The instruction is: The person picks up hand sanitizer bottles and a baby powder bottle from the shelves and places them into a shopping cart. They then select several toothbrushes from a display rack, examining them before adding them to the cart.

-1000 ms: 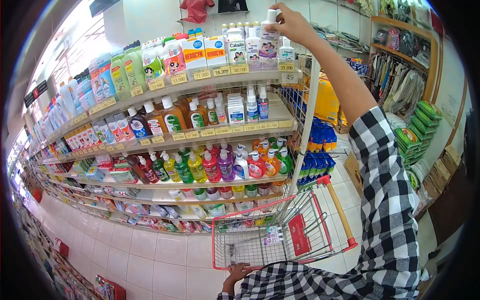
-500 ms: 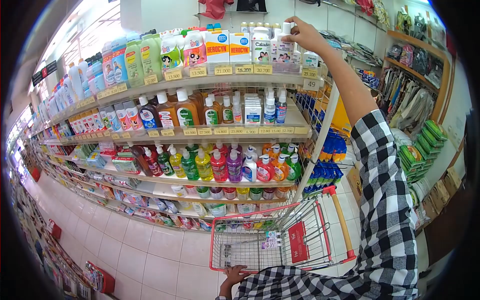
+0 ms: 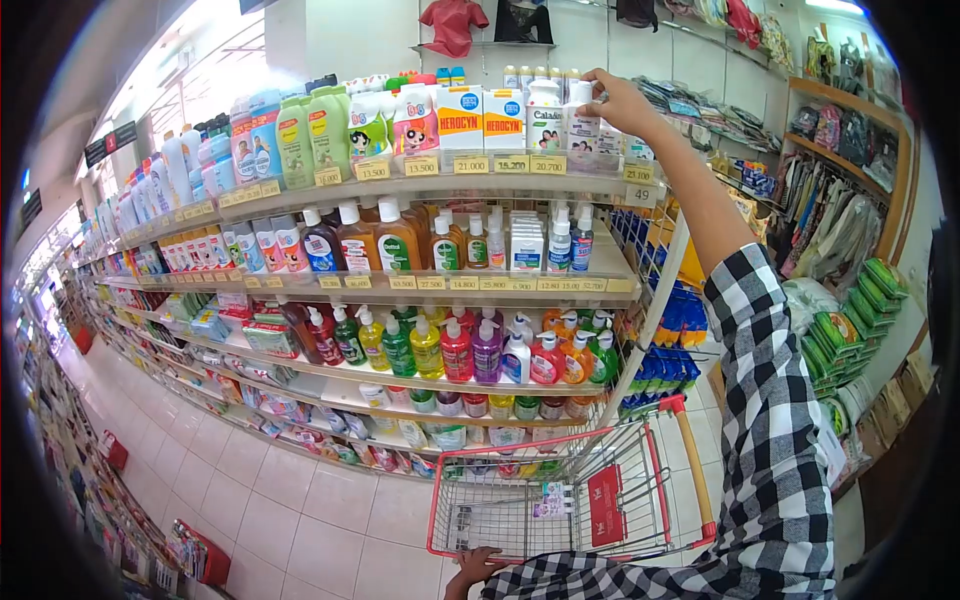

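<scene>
My right hand (image 3: 612, 100) reaches up to the top shelf. Its thumb and fingers pinch the cap of a white bottle (image 3: 582, 132), which stands upright behind the clear shelf edge. Just left of that is a white Caladine bottle (image 3: 545, 118), followed by two orange-and-white Herocyn boxes (image 3: 461, 118). Low in the view, my left hand (image 3: 480, 563) has its fingers curled over the near red rim of a shopping cart (image 3: 436, 500). A small white-and-purple pack (image 3: 552, 500) lies inside the cart.
Dettol bottles (image 3: 396, 240) line the second shelf, with colourful pump bottles (image 3: 456, 352) below. Blue packs (image 3: 660, 375) hang at the shelf end. Green packs (image 3: 850, 325) are stacked at right. A red basket (image 3: 205, 556) sits on the tiled floor, lower left.
The white bottle in my right hand has come down to about the level of the Caladine bottle. My view has tilted up and shifted left; my left hand stays at the cart rim.
</scene>
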Motion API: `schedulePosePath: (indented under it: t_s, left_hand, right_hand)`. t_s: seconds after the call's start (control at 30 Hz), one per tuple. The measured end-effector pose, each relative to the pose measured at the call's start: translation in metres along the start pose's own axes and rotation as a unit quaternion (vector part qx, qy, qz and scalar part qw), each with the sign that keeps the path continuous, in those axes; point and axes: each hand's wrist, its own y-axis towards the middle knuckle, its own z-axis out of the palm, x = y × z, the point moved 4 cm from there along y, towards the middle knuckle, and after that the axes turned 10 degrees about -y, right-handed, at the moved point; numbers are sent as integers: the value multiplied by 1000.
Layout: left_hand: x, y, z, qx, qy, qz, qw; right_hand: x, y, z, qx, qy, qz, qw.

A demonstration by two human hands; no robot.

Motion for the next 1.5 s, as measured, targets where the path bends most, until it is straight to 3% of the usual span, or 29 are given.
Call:
schedulePosePath:
  t_s: [0.4,0.53,0.6,0.67,0.77,0.87,0.9,0.93,0.97,1.03,1.07,1.1,1.2,1.27,1.37,1.43,1.47,1.5]
  left_hand:
    - [-10,3,-3,16,29,-16,999]
    - [-9,2,-1,19,47,-3,999]
    - [-2,3,3,14,-7,-7,1000]
    - [-7,4,-1,44,15,-28,999]
    - [-8,4,0,41,19,-24,999]
    - [-10,6,-1,19,16,-26,999]
    - [-10,7,-1,26,9,-29,999]
    - [-9,5,1,33,0,-35,999]
    - [-14,3,0,14,15,-37,999]
    - [-16,3,-2,7,7,-32,999]
    - [-17,2,-2,14,16,-15,1000]
    - [-21,3,-1,4,49,-24,998]
    - [-22,4,-1,4,50,-12,999]
    - [-23,6,-2,24,54,-16,998]
    - [-29,9,-7,140,56,-96,984]
    - [-27,17,-11,226,40,-116,966]
    - [-13,25,-4,190,65,-105,974]
    - [-4,23,4,212,70,-94,970]
  right_hand:
    - [1,1,1,27,-11,-4,1000]
    - [-9,-3,15,-33,29,-48,998]
    - [-8,-9,13,-67,5,-65,996]
    - [16,-31,-4,-65,94,-2,993]
    - [31,-74,-24,-104,170,-56,978]
    - [26,-165,-26,-23,167,-2,986]
    - [39,-207,-25,-53,146,-15,988]
    - [51,-243,-22,-134,63,-99,984]
    - [46,-277,-17,-63,57,-101,991]
    - [26,-334,3,-27,127,-50,990]
    - [17,-368,12,-21,115,44,992]
    - [24,-389,7,62,53,149,986]
    - [-57,-518,48,38,114,222,968]
    - [-95,-649,72,122,-37,275,953]
    - [-138,-873,124,348,-302,239,854]
    - [-115,-872,109,338,-263,303,851]
    - [-103,-839,100,284,-205,343,872]
    - [-89,-832,91,251,-166,361,883]
